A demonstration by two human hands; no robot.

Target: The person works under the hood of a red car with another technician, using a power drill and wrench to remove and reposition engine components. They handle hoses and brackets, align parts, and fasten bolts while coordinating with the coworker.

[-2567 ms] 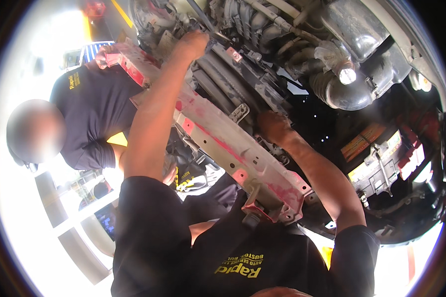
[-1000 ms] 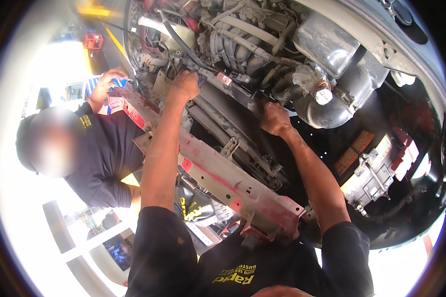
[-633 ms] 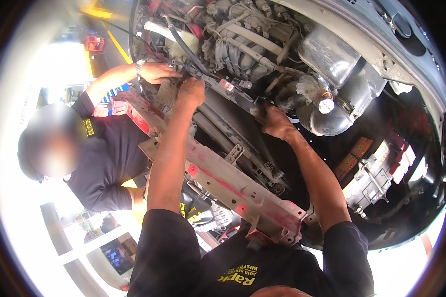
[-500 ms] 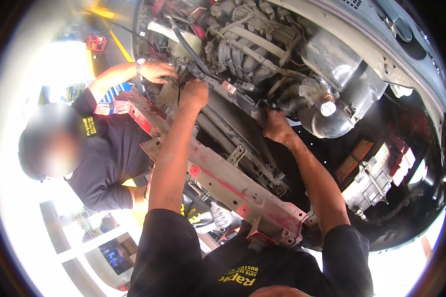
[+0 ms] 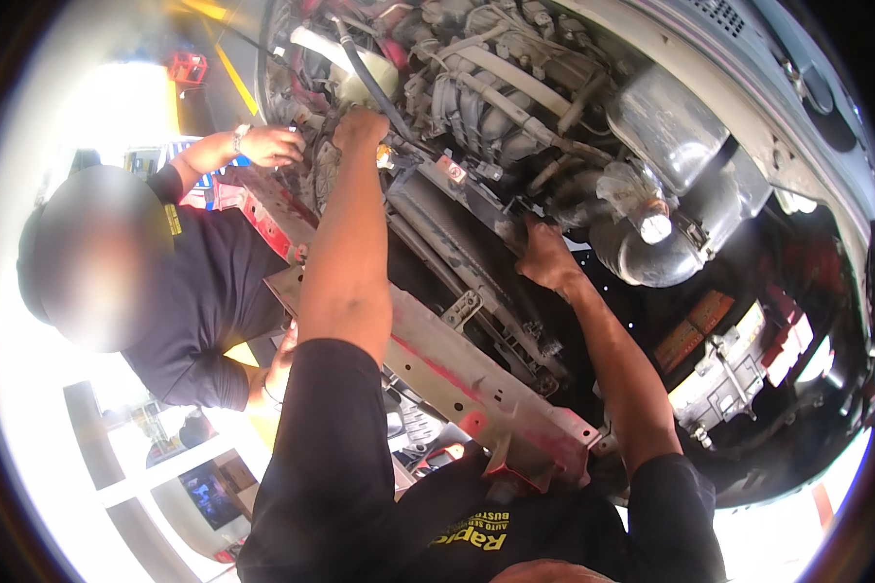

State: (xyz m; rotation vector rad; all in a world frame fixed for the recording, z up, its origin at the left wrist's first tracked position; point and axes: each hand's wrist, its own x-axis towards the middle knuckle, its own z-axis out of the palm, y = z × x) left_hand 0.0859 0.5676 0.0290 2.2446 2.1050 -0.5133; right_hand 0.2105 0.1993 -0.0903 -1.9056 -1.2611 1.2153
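Note:
A dark radiator stands slantwise between the engine and the front crossbar. My right hand is closed around the right end of its upper edge, with the fingertips partly hidden. At the far left end, my left hand is curled down, just below a whitish reservoir and beside a black hose. Whatever my left fingers hold is hidden behind the hand. A co-worker's hand hovers left of mine, fingers loosely apart. The co-worker's other hand is low, by the crossbar.
The pale, red-stained crossbar runs between me and the radiator. Behind lies the engine; a silver air duct and a battery sit to the right. A co-worker in a black shirt leans in from the left.
My left hand has moved farther away and slightly left, toward the reservoir. The co-worker's upper hand has drawn back to the left. My right hand stays at the radiator's end.

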